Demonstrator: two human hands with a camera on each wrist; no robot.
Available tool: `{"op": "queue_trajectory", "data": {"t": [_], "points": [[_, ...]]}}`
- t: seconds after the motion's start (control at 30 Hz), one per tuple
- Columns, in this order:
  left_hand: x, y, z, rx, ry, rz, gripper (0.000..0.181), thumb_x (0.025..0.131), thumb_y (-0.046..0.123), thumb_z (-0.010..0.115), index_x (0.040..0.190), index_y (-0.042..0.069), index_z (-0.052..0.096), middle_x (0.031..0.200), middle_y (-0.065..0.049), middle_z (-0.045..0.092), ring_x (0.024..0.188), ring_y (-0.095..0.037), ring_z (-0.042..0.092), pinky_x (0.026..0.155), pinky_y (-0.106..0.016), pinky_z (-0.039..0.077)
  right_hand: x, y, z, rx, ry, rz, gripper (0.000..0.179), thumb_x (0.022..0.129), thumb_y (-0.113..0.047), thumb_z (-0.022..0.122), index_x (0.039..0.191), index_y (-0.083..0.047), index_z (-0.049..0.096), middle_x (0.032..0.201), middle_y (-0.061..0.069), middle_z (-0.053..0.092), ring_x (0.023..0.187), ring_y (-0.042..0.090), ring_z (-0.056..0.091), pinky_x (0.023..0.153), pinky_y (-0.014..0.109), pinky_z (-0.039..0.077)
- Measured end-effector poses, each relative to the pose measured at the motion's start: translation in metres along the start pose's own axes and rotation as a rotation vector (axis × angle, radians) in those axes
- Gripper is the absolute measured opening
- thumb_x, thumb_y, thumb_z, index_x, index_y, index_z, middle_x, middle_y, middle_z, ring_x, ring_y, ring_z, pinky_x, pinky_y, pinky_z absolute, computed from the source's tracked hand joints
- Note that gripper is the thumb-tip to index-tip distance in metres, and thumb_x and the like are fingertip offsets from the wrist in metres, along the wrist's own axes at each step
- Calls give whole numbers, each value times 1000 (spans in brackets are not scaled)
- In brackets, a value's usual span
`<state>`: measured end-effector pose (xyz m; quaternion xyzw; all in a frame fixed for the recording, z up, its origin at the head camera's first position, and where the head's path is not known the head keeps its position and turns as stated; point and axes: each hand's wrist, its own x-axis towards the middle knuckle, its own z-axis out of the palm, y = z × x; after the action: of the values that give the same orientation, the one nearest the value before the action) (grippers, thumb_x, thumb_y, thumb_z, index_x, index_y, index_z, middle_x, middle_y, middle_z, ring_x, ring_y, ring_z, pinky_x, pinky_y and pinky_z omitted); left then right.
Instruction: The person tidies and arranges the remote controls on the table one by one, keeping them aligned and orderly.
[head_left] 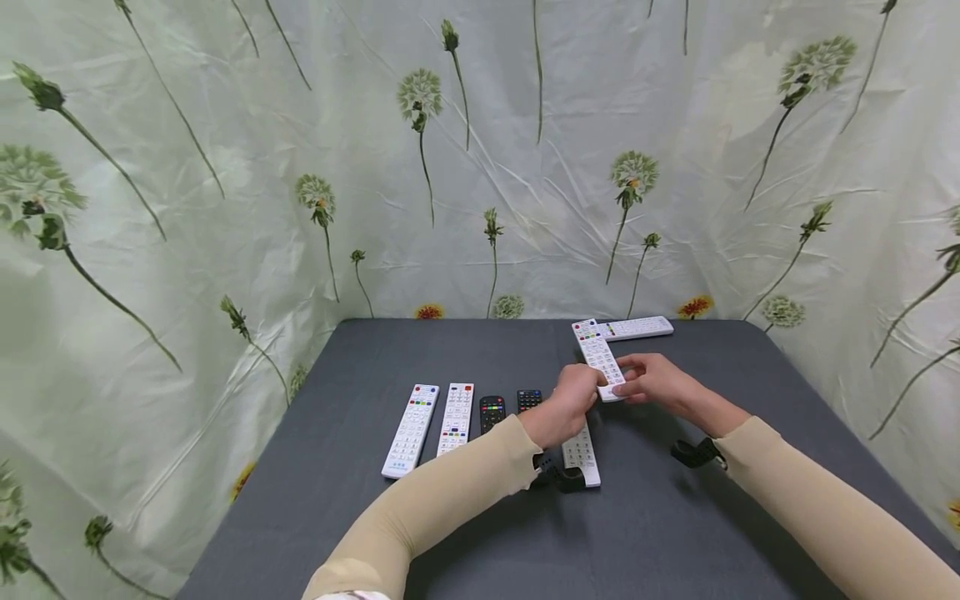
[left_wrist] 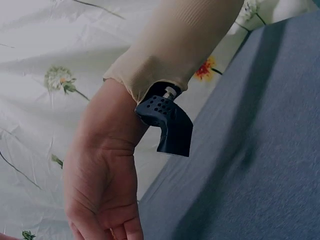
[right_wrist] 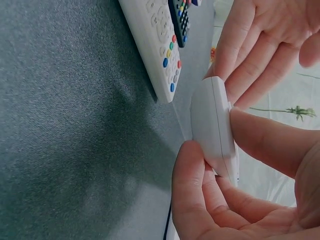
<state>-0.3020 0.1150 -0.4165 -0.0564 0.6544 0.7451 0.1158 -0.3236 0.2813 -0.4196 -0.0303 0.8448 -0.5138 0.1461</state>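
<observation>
A white remote control (head_left: 598, 354) with rows of buttons is held off the dark table, its near end towards me. My right hand (head_left: 660, 383) pinches that end between thumb and fingers; in the right wrist view the thumb lies on one face of the remote (right_wrist: 210, 125) and the fingers on the other. My left hand (head_left: 567, 404) is at the remote's left side. Its fingers (right_wrist: 240, 45) reach out straight to the remote's edge, with the thumb apart from it. Below the left wrist lies another white remote (head_left: 581, 457), partly covered by that hand.
On the grey table (head_left: 300, 517), two white remotes (head_left: 411, 431) and two black ones (head_left: 492, 411) lie in a row to the left, partly behind the left sleeve. A white remote (head_left: 637, 328) lies crosswise at the back edge. A flowered curtain (head_left: 480, 167) hangs behind.
</observation>
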Motion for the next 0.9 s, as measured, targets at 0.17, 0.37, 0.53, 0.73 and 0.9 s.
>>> {"op": "queue_trajectory", "data": {"t": [0.17,0.37,0.53,0.73,0.9], "points": [[-9,0,-1,-43,-36,-28,34,78,-7,54,110,-8,66,111,-11,64,87,-17,52,89,-35,47,-10,0,-2,-13,-8,-1,76,88,-9,77,147,14,34,112,22,62,90,21,64,84,42,57],[-17,-4,-3,-92,-87,-26,38,79,-7,53,116,-9,64,116,-13,64,93,-17,55,99,-40,46,-22,1,-4,-30,-2,4,78,88,-13,78,147,13,34,110,20,62,90,22,63,83,40,57],[-26,-7,-4,-120,-138,-28,41,83,-6,53,123,-8,62,121,-13,62,105,-20,58,107,-43,42,-32,4,-5,-49,2,11,80,88,-18,79,147,11,35,110,18,63,90,22,63,84,40,57],[-39,-8,-7,-129,-176,-34,44,84,-4,54,128,-7,59,126,-13,61,116,-24,56,111,-45,38,-43,5,-2,-34,-12,11,80,86,-17,81,146,12,36,113,19,63,91,23,63,83,39,57],[-52,-12,-8,-129,-204,-38,46,84,-6,53,129,-7,57,129,-12,58,120,-25,54,113,-48,35,-55,11,1,-33,-31,3,79,87,-16,80,145,13,36,110,18,60,90,24,62,81,38,57]]}}
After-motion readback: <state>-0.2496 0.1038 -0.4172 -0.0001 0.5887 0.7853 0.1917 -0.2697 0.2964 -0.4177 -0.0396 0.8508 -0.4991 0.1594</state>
